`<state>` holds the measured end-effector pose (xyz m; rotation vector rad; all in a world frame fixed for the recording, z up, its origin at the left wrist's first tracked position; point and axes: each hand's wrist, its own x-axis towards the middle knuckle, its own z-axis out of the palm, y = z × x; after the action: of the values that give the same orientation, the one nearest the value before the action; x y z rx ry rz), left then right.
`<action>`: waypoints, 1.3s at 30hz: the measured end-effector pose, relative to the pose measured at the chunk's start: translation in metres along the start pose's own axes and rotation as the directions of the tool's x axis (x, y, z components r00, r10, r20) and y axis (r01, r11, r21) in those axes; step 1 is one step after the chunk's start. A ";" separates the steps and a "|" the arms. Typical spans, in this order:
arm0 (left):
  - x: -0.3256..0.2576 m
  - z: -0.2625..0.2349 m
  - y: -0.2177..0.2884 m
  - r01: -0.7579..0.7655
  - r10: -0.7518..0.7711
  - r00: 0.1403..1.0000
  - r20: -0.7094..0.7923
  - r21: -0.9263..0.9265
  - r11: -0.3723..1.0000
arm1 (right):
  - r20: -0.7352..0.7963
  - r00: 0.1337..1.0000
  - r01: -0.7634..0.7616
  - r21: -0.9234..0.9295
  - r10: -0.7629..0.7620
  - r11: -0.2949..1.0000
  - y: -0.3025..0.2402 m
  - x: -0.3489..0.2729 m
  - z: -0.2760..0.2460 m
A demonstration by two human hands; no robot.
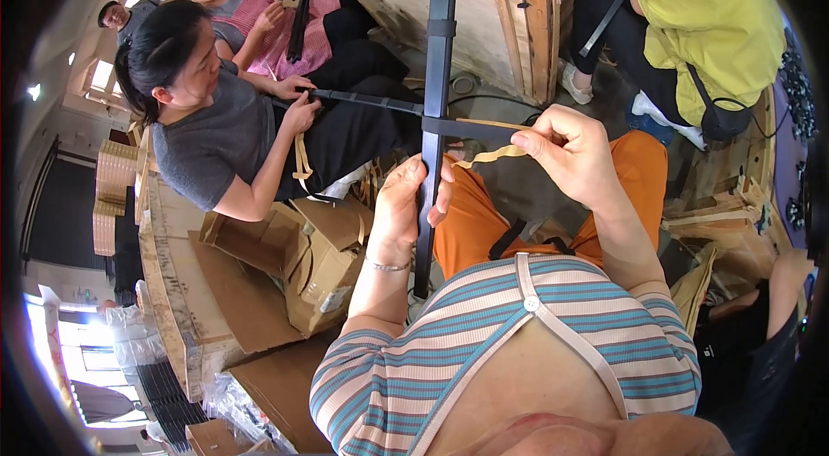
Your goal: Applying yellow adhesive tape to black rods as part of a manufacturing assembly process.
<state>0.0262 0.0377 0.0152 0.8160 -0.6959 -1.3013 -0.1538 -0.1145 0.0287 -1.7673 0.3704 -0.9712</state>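
A long dark metal bar stands nearly upright in the middle of the head view, with a black band around its upper part. My left hand is wrapped round the bar below its middle. A black adhesive strip lies across the bar just above that hand and stretches right. My right hand pinches the strip's far end between thumb and fingers. From that pinch a curling yellowish backing paper hangs back toward the bar, partly peeled from the strip.
Left of me a co-worker in grey handles another dark bar, its end near mine. Another person sits in a pink checked apron; one in yellow sits right. A wooden crate stands ahead, cardboard boxes lower left.
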 end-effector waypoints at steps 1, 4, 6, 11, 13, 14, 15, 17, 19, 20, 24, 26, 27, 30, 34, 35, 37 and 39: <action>0.000 0.000 -0.001 -0.009 0.009 1.000 0.008 0.004 1.000 | -0.005 1.000 -0.003 -0.005 0.003 1.000 -0.001 0.000 0.000; -0.001 -0.002 -0.001 0.039 -0.034 0.998 0.059 -0.083 0.996 | -0.001 1.000 -0.029 0.014 0.029 0.999 0.002 0.001 0.002; -0.001 -0.001 -0.003 0.054 -0.044 0.995 0.088 -0.114 0.992 | 0.003 1.000 -0.026 0.012 0.026 1.000 0.004 0.002 0.002; -0.001 0.000 -0.007 0.164 -0.109 0.973 0.202 -0.281 0.946 | 0.045 0.998 -0.052 -0.004 0.052 0.999 0.013 0.005 0.003; 0.000 0.000 -0.008 0.213 -0.157 0.969 0.189 -0.327 0.921 | 0.136 0.985 -0.094 -0.060 0.102 0.994 0.019 0.007 0.002; 0.000 0.001 -0.008 0.215 -0.159 0.969 0.191 -0.326 0.921 | 0.133 0.986 -0.095 -0.060 0.102 0.994 0.018 0.007 0.004; 0.001 0.002 -0.008 0.173 -0.131 0.978 0.162 -0.282 0.944 | 0.111 0.994 -0.016 -0.032 0.019 0.999 0.015 0.009 0.009; 0.000 0.003 -0.008 0.133 -0.104 0.986 0.132 -0.235 0.963 | 0.166 0.983 0.081 -0.035 -0.074 0.996 0.004 0.012 0.013; 0.000 0.004 -0.009 0.096 -0.091 0.993 0.076 -0.076 0.992 | 0.194 0.972 0.141 -0.009 -0.136 0.990 -0.004 0.016 0.019; 0.000 0.004 -0.010 0.100 -0.094 0.992 0.080 -0.075 0.992 | 0.184 0.968 0.165 0.050 -0.171 0.985 -0.003 0.017 0.025; 0.000 0.004 -0.013 0.076 -0.077 0.995 0.059 0.008 0.997 | 0.240 0.969 0.086 -0.095 -0.061 0.992 -0.009 0.016 0.030; 0.002 0.010 -0.013 0.093 -0.093 0.996 -0.007 -0.049 0.995 | 0.188 0.972 0.162 -0.119 -0.138 0.980 -0.007 0.015 0.034; 0.001 0.009 -0.014 0.106 -0.106 0.994 -0.002 -0.017 0.994 | 0.189 0.977 0.123 -0.124 -0.099 0.985 -0.006 0.013 0.036; 0.001 0.014 -0.015 0.138 -0.139 0.990 -0.016 -0.022 0.990 | 0.180 0.983 0.064 -0.137 -0.039 0.988 -0.007 0.012 0.039; 0.001 0.014 -0.016 0.147 -0.147 0.988 0.044 0.000 0.989 | 0.194 0.980 -0.045 0.030 0.039 0.999 -0.011 0.010 0.042; 0.001 0.015 -0.015 0.131 -0.130 0.990 0.047 -0.019 0.991 | 0.194 0.980 -0.045 0.029 0.038 0.999 -0.014 0.011 0.043; 0.001 0.012 -0.016 0.114 -0.112 0.993 0.047 -0.039 0.993 | 0.185 0.981 -0.067 0.053 0.056 0.996 -0.018 0.012 0.045; 0.000 0.003 -0.016 0.224 -0.198 0.970 0.141 -0.200 0.954 | 0.143 0.990 0.001 -0.007 0.000 1.000 -0.004 0.016 0.056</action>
<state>0.0146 0.0363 0.0035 0.6523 -0.5596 -1.6000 -0.1028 -0.0874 0.0316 -1.8315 0.2827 -0.8389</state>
